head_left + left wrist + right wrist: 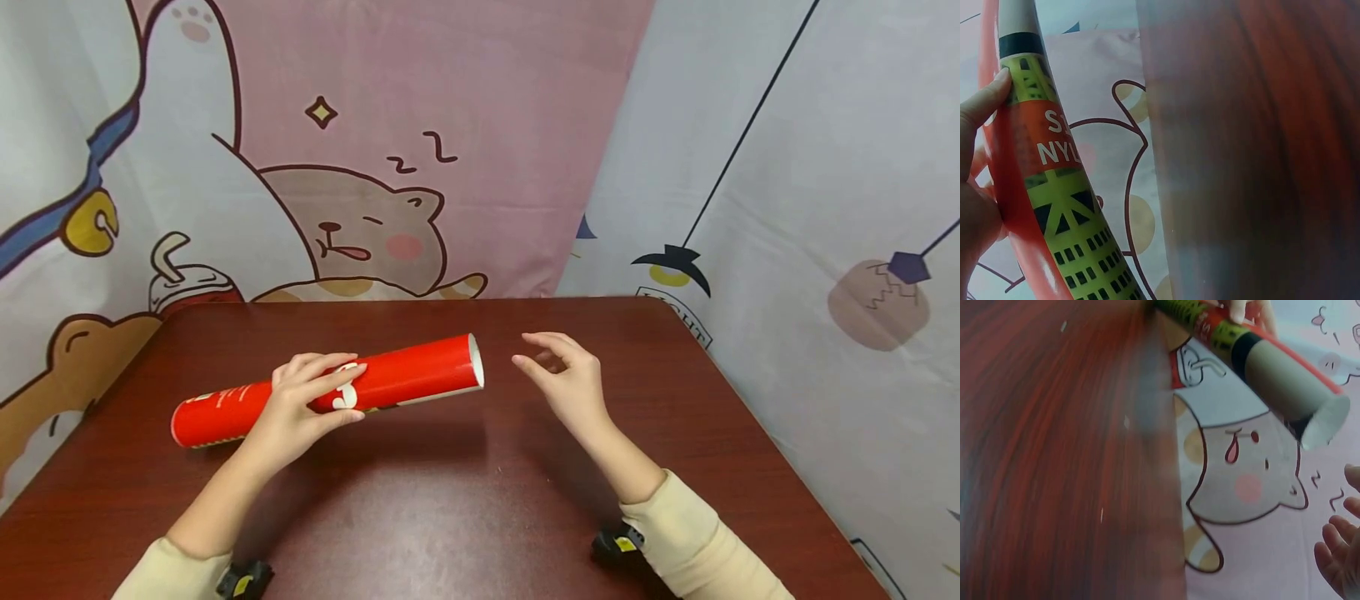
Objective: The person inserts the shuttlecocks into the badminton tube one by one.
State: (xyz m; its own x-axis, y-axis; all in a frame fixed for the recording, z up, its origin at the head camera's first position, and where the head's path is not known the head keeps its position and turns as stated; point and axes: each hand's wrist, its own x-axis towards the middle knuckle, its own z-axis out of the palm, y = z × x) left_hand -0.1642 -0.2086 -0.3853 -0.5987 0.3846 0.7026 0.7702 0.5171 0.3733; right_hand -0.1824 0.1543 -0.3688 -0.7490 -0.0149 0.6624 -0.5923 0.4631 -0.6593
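Observation:
A long red cylindrical tube [416,372] is held slanting above the table, its right end higher and showing a pale round face. My left hand [303,404] grips it around the middle, thumb below and fingers over the top. In the left wrist view, the tube [1054,140] shows a yellow-green and black patterned side with partly visible lettering "NYL". My right hand [566,379] hovers just right of the pale end, thumb and loosely bent fingers apart, holding nothing. The right wrist view shows the pale end of the tube [1291,384] and part of my right hand [1342,550].
The dark reddish-brown table [420,517] lies below both hands, with a few tiny pale specks. A printed cartoon curtain [480,125] hangs behind the far edge and along the sides. Black wrist devices [618,543] sit at both cuffs.

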